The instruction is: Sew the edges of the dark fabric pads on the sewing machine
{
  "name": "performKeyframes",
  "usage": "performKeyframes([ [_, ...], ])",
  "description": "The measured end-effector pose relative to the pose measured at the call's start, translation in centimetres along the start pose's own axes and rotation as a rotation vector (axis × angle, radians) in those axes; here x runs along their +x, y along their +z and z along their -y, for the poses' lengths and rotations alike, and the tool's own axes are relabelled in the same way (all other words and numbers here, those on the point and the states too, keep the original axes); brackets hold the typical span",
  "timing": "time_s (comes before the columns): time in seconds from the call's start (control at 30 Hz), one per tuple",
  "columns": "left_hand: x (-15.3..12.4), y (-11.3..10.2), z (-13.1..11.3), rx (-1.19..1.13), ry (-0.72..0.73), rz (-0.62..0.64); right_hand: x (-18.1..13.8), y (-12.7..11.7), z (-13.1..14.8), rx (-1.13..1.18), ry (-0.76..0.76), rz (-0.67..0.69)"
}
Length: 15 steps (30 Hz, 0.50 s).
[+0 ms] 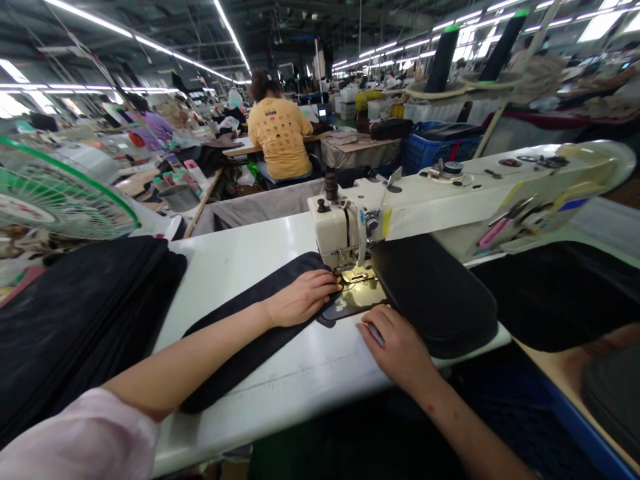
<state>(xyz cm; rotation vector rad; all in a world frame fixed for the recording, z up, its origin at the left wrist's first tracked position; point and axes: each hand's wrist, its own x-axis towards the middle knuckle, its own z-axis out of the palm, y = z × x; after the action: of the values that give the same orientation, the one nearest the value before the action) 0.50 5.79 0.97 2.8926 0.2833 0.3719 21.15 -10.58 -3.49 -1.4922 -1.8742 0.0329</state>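
Note:
My left hand [306, 297] lies flat on a long black fabric piece [240, 347], its fingers stretched toward the needle area of a white sewing machine [340, 230]. The fingertips touch the cloth at the edge of the lit metal needle plate [357, 293]. Just in front of that plate, my right hand [395, 340] rests near the table's front edge, fingers loosely bent and a gap showing between thumb and forefinger. Nothing shows in it. To the right of the needle, under the machine arm, is a stack of black rounded panels [440, 300].
A pile of black fabric [85, 313] covers the table's left end, with a green-rimmed fan [60, 193] behind it. More black panels [555, 293] lie at right. Thread cones [443, 60] stand above the machine. A person in a yellow shirt [277, 137] sits ahead, facing away.

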Motion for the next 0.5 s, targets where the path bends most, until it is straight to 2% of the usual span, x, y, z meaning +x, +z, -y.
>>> performKeyframes([
  [0.27, 1.2, 3.8, -5.1, 0.174, -0.397, -0.219, 0.1, -0.2, -0.4, 0.033, -0.036, -0.035],
  [0.37, 2.0, 4.9, -6.4, 0.209, -0.518, -0.265, -0.1, -0.4, 0.1, 0.067, -0.109, -0.058],
  [0.5, 2.9, 5.7, -7.3, 0.220, -0.632, -0.307, -1.2, -0.2, 1.8, 0.083, -0.229, 0.002],
])
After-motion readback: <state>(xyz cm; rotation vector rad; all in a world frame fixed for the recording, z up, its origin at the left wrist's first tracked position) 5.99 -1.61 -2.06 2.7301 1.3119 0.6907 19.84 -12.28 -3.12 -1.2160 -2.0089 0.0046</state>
